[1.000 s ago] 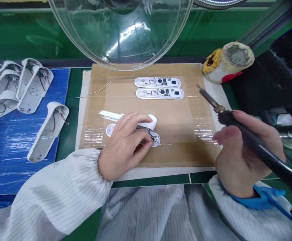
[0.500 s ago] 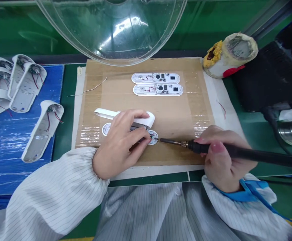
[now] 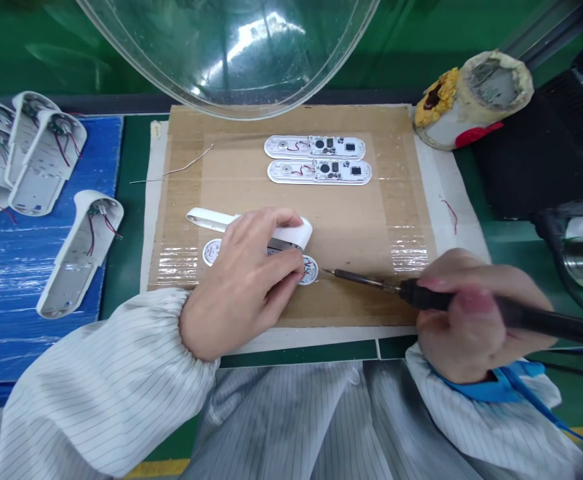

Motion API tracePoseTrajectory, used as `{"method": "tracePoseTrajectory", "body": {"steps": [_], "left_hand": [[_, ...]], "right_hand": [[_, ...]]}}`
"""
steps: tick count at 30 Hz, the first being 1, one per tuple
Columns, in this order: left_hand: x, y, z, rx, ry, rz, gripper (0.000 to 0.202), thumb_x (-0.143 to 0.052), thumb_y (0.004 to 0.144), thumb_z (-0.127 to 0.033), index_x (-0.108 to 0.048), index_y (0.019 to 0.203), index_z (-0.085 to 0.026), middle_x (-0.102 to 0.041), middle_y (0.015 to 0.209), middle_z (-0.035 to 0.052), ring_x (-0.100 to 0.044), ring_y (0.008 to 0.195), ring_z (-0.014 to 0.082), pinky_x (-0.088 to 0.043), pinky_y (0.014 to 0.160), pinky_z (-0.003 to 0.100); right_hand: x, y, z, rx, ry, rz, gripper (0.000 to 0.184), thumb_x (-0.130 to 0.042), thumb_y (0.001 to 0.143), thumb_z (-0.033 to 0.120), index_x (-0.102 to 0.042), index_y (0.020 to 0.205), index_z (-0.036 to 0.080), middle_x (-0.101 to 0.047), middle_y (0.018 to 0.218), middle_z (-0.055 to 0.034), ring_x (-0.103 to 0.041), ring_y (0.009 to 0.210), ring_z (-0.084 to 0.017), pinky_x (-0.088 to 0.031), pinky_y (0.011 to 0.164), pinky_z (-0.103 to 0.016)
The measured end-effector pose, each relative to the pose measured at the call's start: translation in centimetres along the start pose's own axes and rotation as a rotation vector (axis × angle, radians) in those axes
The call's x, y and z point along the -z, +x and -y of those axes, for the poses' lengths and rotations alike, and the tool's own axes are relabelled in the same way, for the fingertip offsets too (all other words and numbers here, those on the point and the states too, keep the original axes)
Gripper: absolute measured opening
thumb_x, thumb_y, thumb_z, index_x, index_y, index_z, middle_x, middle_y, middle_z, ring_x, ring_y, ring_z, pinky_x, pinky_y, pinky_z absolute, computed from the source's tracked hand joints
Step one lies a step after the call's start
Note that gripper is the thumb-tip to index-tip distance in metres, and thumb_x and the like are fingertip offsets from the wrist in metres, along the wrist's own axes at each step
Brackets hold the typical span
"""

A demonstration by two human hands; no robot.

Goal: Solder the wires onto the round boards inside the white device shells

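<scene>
My left hand (image 3: pixel 244 277) lies over a white circuit board strip (image 3: pixel 310 270) and a white plastic shell (image 3: pixel 206 219) on the cardboard mat (image 3: pixel 351 227). Its fingers are pinched on the board near the round right end, where thin red wires show. My right hand (image 3: pixel 471 313) grips a black soldering iron (image 3: pixel 366 280). The iron's tip points left and sits a short way right of the board's end, apart from it.
Two finished board strips (image 3: pixel 319 159) lie at the back of the mat. Several white shells (image 3: pixel 79 253) with wires rest on a blue sheet (image 3: pixel 1 320) at left. A solder wire (image 3: pixel 171 172), a clear dome (image 3: pixel 231 47), an iron stand with sponge (image 3: pixel 471 100) and black equipment (image 3: pixel 556 147) surround the mat.
My right hand swung the soldering iron down from the upper right to the board's end, then drew its tip slightly back to the right. My left hand stayed on the board.
</scene>
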State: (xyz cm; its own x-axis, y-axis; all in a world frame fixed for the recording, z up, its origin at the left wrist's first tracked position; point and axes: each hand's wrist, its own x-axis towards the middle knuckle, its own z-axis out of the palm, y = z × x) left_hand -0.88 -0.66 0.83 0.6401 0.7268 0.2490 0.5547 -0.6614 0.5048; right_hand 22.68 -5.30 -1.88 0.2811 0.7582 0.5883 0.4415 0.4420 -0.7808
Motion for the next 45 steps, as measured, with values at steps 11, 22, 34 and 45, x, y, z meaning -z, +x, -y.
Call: {"method": "tracePoseTrajectory", "body": {"steps": [11,22,34,45], "left_hand": [[-0.3,-0.4,0.9,-0.042,-0.11,-0.097,0.005,-0.065,0.09,-0.013,-0.07,0.089,-0.014,-0.059,0.126,0.0146,-0.057,0.118,0.023,-0.043,0.1,0.041],[-0.8,-0.3,1.0,-0.096,-0.093,-0.088,0.007,-0.065,0.09,-0.011,-0.07,0.089,-0.015,-0.06,0.126,0.0137,-0.056,0.118,0.0235,-0.042,0.097,0.041],[-0.8,-0.1,0.9,-0.085,-0.09,-0.071,0.007,-0.064,0.089,-0.011,-0.069,0.085,-0.015,-0.059,0.128,0.0139,-0.055,0.12,0.0241,-0.041,0.099,0.042],[-0.6,0.1,0.8,-0.077,-0.109,-0.039,0.008,-0.062,0.09,-0.01,-0.067,0.085,-0.014,-0.059,0.129,0.0148,-0.054,0.12,0.0235,-0.041,0.1,0.042]], "right_hand": [[-0.4,0.6,-0.3,-0.145,0.146,-0.191,0.021,-0.057,0.084,0.024,-0.061,0.064,0.019,-0.05,0.052,0.0023,-0.048,0.045,-0.013,-0.032,0.041,-0.026],[-0.7,0.2,-0.5,-0.08,0.161,-0.159,0.021,-0.055,0.086,0.021,-0.063,0.067,0.018,-0.056,0.056,0.0012,-0.048,0.048,-0.013,-0.033,0.044,-0.028],[-0.4,-0.5,0.7,-0.088,0.111,0.085,0.018,-0.059,0.091,0.024,-0.068,0.076,0.02,-0.06,0.062,0.0013,-0.049,0.046,-0.011,-0.036,0.04,-0.027],[-0.3,-0.5,0.4,-0.03,0.123,0.125,0.015,-0.06,0.089,0.021,-0.069,0.078,0.018,-0.062,0.062,0.0005,-0.049,0.046,-0.01,-0.035,0.037,-0.026]]}}
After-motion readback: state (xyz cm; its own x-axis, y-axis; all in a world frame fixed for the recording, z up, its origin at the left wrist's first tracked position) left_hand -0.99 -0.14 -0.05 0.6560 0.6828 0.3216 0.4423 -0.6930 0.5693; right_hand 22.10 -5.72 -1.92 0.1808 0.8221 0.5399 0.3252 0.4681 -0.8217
